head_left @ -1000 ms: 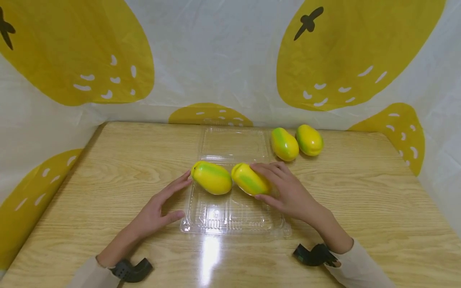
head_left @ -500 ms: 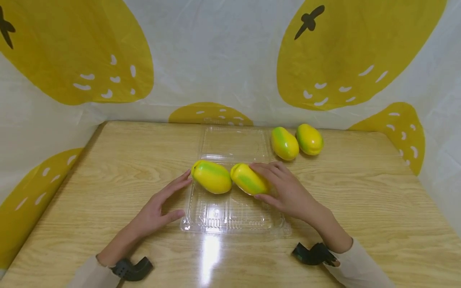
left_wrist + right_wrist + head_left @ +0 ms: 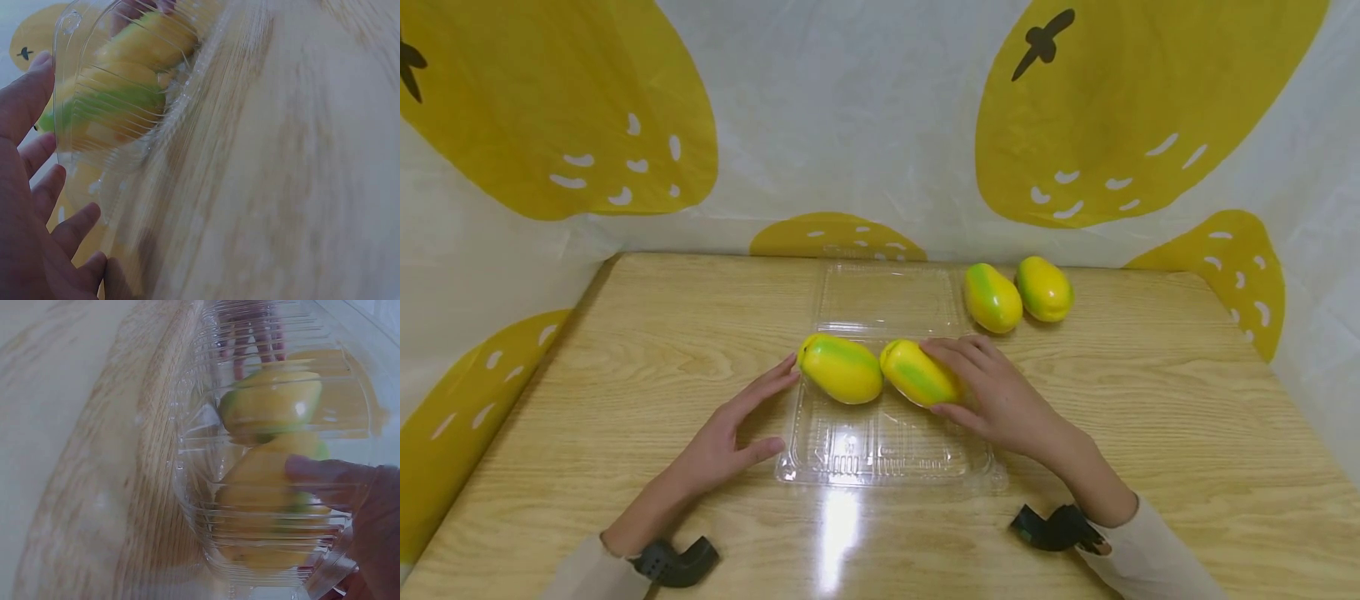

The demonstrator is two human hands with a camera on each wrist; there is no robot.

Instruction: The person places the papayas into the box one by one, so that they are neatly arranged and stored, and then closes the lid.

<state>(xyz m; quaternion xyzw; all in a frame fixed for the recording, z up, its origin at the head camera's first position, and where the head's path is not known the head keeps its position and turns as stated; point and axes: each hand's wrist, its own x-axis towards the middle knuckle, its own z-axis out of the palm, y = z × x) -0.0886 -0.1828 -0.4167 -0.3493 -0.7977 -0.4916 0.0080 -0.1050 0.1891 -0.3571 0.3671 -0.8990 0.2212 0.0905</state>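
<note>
- Our right grip [image 3: 1003, 396] grasps the right fruit [image 3: 916, 371]: the fingers lie over its far right side and the thumb bears on its near side.
- Our left grip [image 3: 722, 437] is released. We see its fingers extended toward the left end of the left fruit [image 3: 841, 369], with the thumb spread apart on the near side; we cannot tell whether the fingertips make contact.
- We find both fruits inside the base [image 3: 917, 454] of a clear plastic container, toward its far side. Each lies on its side, the left end farther than the right end. In the head view they appear to meet near the middle of the base.
- We see the clear lid [image 3: 887, 292] folded back flat, on the far side of the base.
- Two more units, the third fruit [image 3: 992, 298] and the fourth fruit [image 3: 1045, 289], rest just beside each other on the tabletop [image 3: 640, 358], to the right of the lid. All four are yellow with green areas.
- On our forearms we wear light sleeves [image 3: 1153, 550] and black wrist mounts [image 3: 677, 564].
- Behind the far edge of the tabletop we see a white cloth [image 3: 850, 100] printed with large yellow fruit shapes.
- In both wrist views we see the ribbed clear plastic around the left and right fruits.
</note>
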